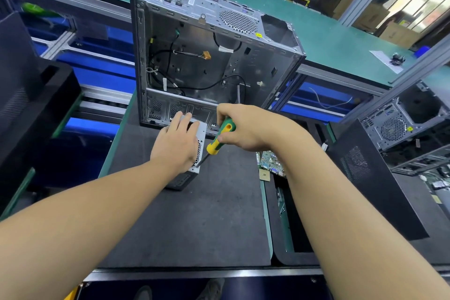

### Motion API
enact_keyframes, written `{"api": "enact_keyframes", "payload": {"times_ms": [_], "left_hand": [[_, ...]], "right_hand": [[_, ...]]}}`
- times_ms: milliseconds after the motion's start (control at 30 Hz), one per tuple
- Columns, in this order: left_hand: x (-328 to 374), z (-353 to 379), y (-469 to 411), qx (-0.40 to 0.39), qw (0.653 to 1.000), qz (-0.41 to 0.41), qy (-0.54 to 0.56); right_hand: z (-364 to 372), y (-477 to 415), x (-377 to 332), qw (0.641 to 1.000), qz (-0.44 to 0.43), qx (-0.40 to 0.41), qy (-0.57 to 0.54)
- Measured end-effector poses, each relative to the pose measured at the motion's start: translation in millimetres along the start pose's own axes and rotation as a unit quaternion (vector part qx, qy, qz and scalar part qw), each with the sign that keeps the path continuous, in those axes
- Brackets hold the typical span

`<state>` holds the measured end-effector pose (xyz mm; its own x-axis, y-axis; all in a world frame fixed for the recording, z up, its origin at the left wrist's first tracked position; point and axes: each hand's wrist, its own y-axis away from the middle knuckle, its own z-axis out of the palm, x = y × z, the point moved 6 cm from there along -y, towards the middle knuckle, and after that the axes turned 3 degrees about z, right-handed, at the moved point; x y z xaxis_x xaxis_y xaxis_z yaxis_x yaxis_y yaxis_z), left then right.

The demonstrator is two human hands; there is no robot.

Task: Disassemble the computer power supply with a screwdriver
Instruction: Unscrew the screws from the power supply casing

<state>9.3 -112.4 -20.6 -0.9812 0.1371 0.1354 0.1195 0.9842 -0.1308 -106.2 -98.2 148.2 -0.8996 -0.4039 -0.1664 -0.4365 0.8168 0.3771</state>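
Black mat (pixel 194 221) bears power supply (pixel 201 134), screwdriver (pixel 220 139) at its edge

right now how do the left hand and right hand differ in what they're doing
The left hand lies flat, fingers straight, on the power supply; the right hand curls round the screwdriver. The left hand touches the power supply itself; the right hand touches only the tool, whose tip meets the supply's perforated side. Both are bare.
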Motion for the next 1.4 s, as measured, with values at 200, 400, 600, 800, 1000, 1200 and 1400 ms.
{"api": "enact_keyframes", "payload": {"times_ms": [200, 400, 600, 800, 1000, 1200, 1400], "left_hand": [[0, -2, 1, -0.018, 1.0, -0.011, 0.015], [-1, -3, 1, -0.014, 0.999, -0.01, 0.028], [0, -2, 1, -0.012, 1.0, -0.011, 0.015], [-1, -1, 0, -0.01, 1.0, -0.019, 0.018], [0, -1, 0, -0.005, 1.0, -0.023, 0.017], [0, 1, 0, -0.008, 1.0, -0.024, 0.016], [0, 0, 0, -0.003, 0.999, -0.021, 0.025]], "right_hand": [[1, 0, -12, 0.999, -0.028, -0.003, 0.016], [1, -1, -6, 0.996, 0.081, 0.022, 0.027], [-1, -5, -8, 0.996, 0.078, 0.047, 0.014], [-2, 1, -4, 0.997, 0.065, 0.023, -0.034], [-4, 6, -12, 0.999, 0.008, 0.019, -0.042], [4, 8, -5, 0.997, 0.08, 0.01, -0.012], [2, 4, -7, 0.993, 0.082, 0.067, 0.052]]}}
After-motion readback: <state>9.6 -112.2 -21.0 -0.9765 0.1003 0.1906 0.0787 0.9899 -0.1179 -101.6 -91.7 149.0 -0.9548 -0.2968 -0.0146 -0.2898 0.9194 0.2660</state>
